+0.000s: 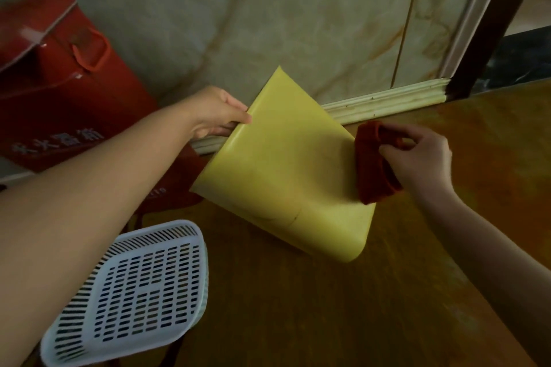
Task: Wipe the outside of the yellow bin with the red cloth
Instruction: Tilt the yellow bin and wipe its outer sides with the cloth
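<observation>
Mid-wipe: left hand (219, 115) grip clamped on yellow bin (286, 170) rim, tilted near tabletop (447, 247) far edge; right hand (420, 158) pinches red cloth (372, 164) against its side. Next: stroke across.

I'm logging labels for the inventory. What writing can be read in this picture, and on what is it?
Red box: a row of pale characters on its front, too blurred to read.
Yellow bin, red cloth, white basket: no writing visible.

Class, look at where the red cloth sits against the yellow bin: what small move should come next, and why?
Probably sweep the red cloth leftward across the yellow bin: the right hand holds it at the bin's right edge, the broad side looks uncovered, and the left hand grips the opposite edge.
</observation>
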The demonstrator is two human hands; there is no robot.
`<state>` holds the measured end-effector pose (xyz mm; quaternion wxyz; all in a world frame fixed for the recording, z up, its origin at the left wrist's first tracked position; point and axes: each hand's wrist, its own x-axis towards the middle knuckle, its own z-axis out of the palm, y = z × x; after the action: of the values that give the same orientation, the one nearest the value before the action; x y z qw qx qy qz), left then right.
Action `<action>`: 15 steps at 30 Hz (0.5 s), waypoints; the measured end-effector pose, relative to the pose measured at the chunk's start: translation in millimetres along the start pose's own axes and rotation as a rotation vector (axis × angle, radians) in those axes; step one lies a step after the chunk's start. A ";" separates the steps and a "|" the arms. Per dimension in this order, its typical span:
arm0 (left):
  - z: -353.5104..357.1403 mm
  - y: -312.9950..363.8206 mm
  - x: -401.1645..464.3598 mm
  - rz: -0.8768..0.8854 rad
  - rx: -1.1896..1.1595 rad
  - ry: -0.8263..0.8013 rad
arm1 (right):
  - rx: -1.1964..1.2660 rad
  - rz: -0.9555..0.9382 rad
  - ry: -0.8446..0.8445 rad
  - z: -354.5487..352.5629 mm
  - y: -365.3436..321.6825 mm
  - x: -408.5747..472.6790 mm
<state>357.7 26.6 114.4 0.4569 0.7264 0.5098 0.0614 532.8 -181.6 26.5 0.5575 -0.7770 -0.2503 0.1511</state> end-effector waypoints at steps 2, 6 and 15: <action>0.2 1.0 1.5 -0.004 0.003 -0.003 | -0.003 -0.163 0.052 -2.5 -21.0 8.8; -2.2 2.6 5.0 -0.019 -0.011 -0.019 | -0.172 -0.643 -0.066 21.4 -52.5 7.8; -10.9 -12.6 8.4 -0.057 -0.084 -0.025 | -0.396 -0.963 -0.228 82.3 11.2 -10.5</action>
<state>347.0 40.6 108.4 0.4950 0.6924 0.5214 0.0608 484.3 -125.2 -11.8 0.3755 -0.6432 -0.6614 -0.0884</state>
